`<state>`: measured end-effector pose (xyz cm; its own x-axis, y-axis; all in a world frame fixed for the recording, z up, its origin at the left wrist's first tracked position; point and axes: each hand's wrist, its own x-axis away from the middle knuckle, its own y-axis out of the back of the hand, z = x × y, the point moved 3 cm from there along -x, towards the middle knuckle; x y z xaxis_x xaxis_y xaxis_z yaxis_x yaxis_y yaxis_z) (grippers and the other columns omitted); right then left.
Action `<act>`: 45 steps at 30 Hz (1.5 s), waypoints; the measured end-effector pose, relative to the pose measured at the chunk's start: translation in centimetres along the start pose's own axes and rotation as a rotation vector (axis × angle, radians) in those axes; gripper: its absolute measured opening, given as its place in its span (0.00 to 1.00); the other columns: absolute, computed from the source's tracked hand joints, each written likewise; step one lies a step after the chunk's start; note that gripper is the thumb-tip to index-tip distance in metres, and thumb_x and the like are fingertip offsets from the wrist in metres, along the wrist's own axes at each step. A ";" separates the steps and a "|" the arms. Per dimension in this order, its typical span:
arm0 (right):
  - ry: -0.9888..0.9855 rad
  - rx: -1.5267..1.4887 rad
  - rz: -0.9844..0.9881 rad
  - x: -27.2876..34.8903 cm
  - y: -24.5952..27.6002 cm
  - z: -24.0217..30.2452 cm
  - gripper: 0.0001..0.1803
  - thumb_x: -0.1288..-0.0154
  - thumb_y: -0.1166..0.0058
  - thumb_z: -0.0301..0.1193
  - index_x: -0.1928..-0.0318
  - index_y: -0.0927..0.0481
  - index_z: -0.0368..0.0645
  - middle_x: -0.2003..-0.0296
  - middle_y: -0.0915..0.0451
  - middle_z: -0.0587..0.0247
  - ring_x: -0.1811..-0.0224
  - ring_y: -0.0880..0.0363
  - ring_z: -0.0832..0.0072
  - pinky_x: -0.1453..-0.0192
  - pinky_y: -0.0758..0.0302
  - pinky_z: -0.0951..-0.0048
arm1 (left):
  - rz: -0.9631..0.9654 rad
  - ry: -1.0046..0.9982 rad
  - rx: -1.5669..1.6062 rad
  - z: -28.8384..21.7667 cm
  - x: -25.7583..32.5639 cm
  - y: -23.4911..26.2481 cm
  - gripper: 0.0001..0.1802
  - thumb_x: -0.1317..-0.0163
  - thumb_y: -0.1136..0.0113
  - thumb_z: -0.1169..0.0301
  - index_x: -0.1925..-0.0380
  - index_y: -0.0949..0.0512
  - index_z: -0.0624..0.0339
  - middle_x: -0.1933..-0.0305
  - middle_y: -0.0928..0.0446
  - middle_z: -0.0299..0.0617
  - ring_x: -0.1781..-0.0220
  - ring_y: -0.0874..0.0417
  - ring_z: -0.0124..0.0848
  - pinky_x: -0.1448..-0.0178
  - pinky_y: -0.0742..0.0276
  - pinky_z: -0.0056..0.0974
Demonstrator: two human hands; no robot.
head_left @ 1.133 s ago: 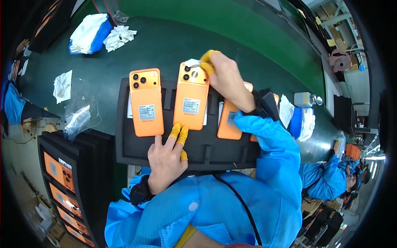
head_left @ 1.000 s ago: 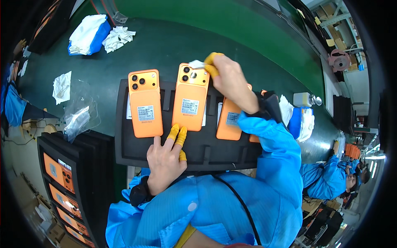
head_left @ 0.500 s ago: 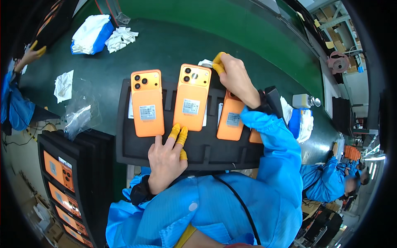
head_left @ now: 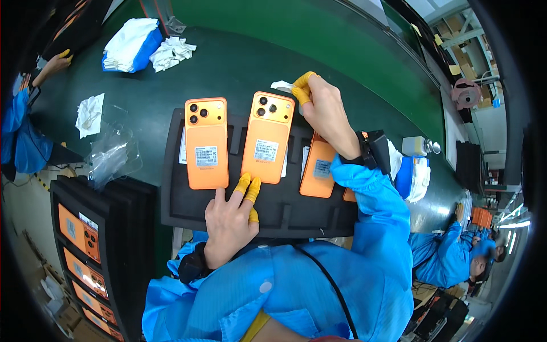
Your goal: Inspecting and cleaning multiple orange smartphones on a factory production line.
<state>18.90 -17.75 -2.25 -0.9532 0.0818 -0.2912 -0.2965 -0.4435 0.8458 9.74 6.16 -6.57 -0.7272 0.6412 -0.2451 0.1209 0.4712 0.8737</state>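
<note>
Three orange phones lie face down on a black tray [head_left: 171, 199]: a left phone [head_left: 206, 142], a middle phone [head_left: 268, 137] and a right phone [head_left: 318, 165] partly hidden by my right forearm. My left hand [head_left: 231, 219], with yellow finger cots, rests on the tray, fingertips touching the lower edge of the middle phone. My right hand [head_left: 325, 108] is raised past the tray's far edge, pinching a small white wipe [head_left: 282, 86] between cot-covered fingertips, just beyond the middle phone's top corner.
The tray sits on a dark green belt [head_left: 239, 62]. White cloths [head_left: 171, 52], a blue-and-white bundle [head_left: 130, 44], a plastic bag [head_left: 111, 154] and a wipe [head_left: 90, 114] lie left. A rack of orange phones [head_left: 80, 245] stands lower left. Co-workers sit at far left [head_left: 23, 137] and right [head_left: 450, 256].
My right hand has lifted off the middle phone's camera corner and moved right and away with the white wipe. A co-worker's hand has appeared at upper left. My left hand stays put.
</note>
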 end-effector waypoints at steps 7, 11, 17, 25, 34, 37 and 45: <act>0.323 0.090 -0.205 -0.4 -3.9 4.0 0.12 0.54 0.45 0.19 0.65 0.28 0.38 0.68 0.24 0.54 0.62 0.23 0.56 0.57 0.24 0.62 | 0.017 -0.018 -0.010 -0.2 -0.3 0.2 0.22 0.64 0.39 0.76 0.62 0.16 0.60 0.47 0.24 0.41 0.62 0.26 0.43 0.73 0.28 0.37; 0.344 0.078 -0.048 1.6 -4.4 4.8 0.11 0.53 0.46 0.19 0.66 0.29 0.38 0.72 0.27 0.56 0.67 0.24 0.60 0.62 0.23 0.63 | 0.001 0.007 -0.015 0.0 -0.1 0.2 0.23 0.65 0.39 0.76 0.61 0.16 0.59 0.48 0.24 0.40 0.62 0.26 0.43 0.73 0.29 0.37; 0.432 0.047 -0.015 4.4 -4.3 4.3 0.08 0.52 0.47 0.21 0.69 0.29 0.39 0.76 0.29 0.56 0.71 0.24 0.58 0.68 0.25 0.59 | 0.020 0.005 -0.022 -0.2 -0.3 0.4 0.25 0.63 0.38 0.74 0.57 0.17 0.58 0.48 0.23 0.39 0.64 0.27 0.41 0.73 0.29 0.37; 0.400 0.075 0.184 9.6 -4.4 5.3 0.12 0.50 0.43 0.23 0.63 0.26 0.38 0.76 0.31 0.54 0.72 0.25 0.58 0.69 0.28 0.59 | 0.021 0.030 0.003 0.4 0.3 -0.6 0.26 0.62 0.38 0.74 0.55 0.18 0.57 0.47 0.24 0.39 0.66 0.28 0.40 0.73 0.30 0.37; 0.304 0.107 0.006 6.7 -3.6 2.7 0.09 0.50 0.45 0.22 0.67 0.29 0.37 0.75 0.27 0.52 0.71 0.25 0.54 0.67 0.27 0.58 | -0.023 0.013 0.017 0.2 0.2 0.2 0.22 0.60 0.39 0.75 0.59 0.17 0.60 0.47 0.24 0.42 0.65 0.27 0.41 0.70 0.28 0.38; 0.408 0.044 0.166 10.7 -3.9 4.9 0.11 0.53 0.43 0.22 0.67 0.29 0.37 0.76 0.28 0.53 0.72 0.25 0.55 0.68 0.27 0.58 | -0.021 0.024 0.002 0.2 0.3 -0.8 0.23 0.59 0.38 0.73 0.57 0.17 0.58 0.47 0.24 0.40 0.65 0.28 0.40 0.71 0.29 0.37; 0.246 -0.002 -0.102 2.4 -3.9 3.8 0.07 0.46 0.46 0.21 0.64 0.26 0.36 0.72 0.26 0.49 0.68 0.25 0.49 0.65 0.27 0.56 | -0.101 -0.003 -0.001 0.4 0.8 -0.4 0.18 0.59 0.38 0.73 0.63 0.17 0.60 0.51 0.23 0.41 0.64 0.28 0.41 0.72 0.28 0.37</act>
<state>17.50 -12.40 -4.55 -0.8751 -0.0927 -0.4749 -0.3900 -0.4459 0.8057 9.35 6.73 -7.28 -0.7336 0.5920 -0.3337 0.0459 0.5330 0.8449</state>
